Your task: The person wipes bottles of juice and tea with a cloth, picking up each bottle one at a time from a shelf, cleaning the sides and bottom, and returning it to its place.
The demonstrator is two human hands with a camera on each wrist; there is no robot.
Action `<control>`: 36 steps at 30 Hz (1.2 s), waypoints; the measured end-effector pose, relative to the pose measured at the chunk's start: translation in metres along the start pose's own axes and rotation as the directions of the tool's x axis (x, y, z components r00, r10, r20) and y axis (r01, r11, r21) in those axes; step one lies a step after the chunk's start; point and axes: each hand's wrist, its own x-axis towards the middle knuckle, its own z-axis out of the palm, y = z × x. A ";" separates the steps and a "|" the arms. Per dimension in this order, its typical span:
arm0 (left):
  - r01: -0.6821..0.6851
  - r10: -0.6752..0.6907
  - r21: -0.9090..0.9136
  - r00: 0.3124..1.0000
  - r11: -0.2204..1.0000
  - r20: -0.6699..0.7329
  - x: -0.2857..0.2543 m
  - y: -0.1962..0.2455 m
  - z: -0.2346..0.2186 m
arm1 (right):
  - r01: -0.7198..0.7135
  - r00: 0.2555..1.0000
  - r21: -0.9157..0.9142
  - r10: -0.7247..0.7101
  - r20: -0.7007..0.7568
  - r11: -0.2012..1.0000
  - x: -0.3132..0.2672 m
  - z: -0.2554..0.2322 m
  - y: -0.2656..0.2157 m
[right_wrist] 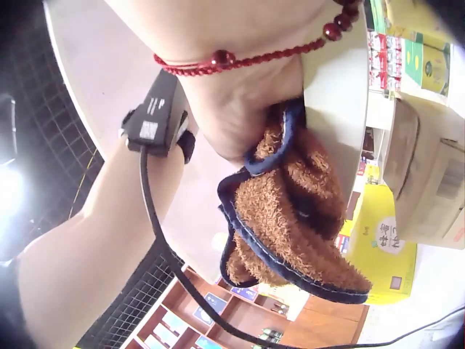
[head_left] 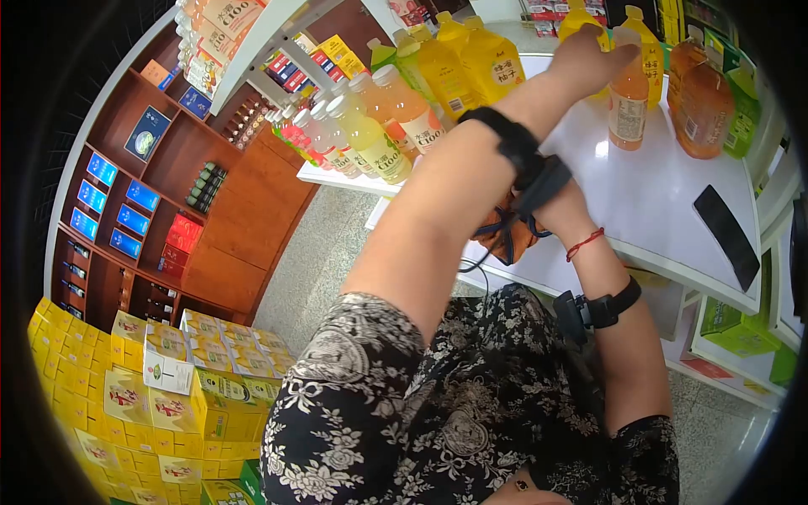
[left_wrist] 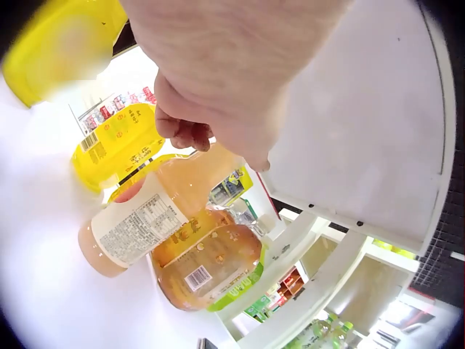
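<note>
- Cloth (right_wrist: 298, 218), brown and fluffy with a dark blue edge, sits bunched in the right hand (right_wrist: 240, 109); that grip is closed around its top fold while the rest hangs loose below the palm. In the head view it shows just under the crossed left forearm, at the near edge of the white table (head_left: 665, 202).
- It looks soft and light, so it should crumple and drape rather than keep a shape; a full fist on a gathered fold seems the safest hold.
- Left hand (head_left: 589, 55) reaches across to the far side of the table, fingers curled over the cap of a peach-coloured drink bottle (head_left: 629, 97) that stands upright there.
- The bottle looks full, so fairly heavy, with smooth plastic and a slick label; held only by the cap it could swing, and the waist under the shoulder would give a firmer hold.
- Just beside it stand an amber bottle (head_left: 703, 101) and yellow jugs (head_left: 492, 63); a row of pale bottles (head_left: 370, 126) lines the left end.
</note>
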 end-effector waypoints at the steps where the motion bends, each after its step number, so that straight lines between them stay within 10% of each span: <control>1: -0.027 0.028 0.058 0.999 0.998 -0.028 -0.004 -0.007 -0.011 | -0.122 0.992 0.039 0.121 0.033 0.992 0.002 -0.005 -0.008; 11: 0.142 0.140 0.606 0.909 0.783 -0.393 -0.060 -0.115 -0.219 | -0.347 0.933 0.154 0.324 0.158 0.925 0.008 -0.022 -0.026; 17: 0.170 0.080 0.749 0.955 0.640 -0.285 -0.074 -0.119 -0.223 | -0.342 0.938 0.174 0.323 0.126 0.924 0.006 -0.021 -0.017; 19: -0.025 -0.039 0.918 0.998 0.395 0.044 -0.071 -0.128 -0.223 | -0.353 0.933 0.184 0.331 0.138 0.917 0.007 -0.022 -0.016; 22: 0.300 -0.176 0.708 0.953 0.640 -0.245 -0.071 -0.131 -0.211 | -0.375 0.924 0.201 0.347 0.163 0.905 0.008 -0.024 -0.017; 36: 0.030 0.048 0.319 0.971 0.947 -0.234 -0.121 -0.048 -0.162 | -0.403 0.915 0.363 0.371 0.158 0.840 0.007 -0.017 -0.002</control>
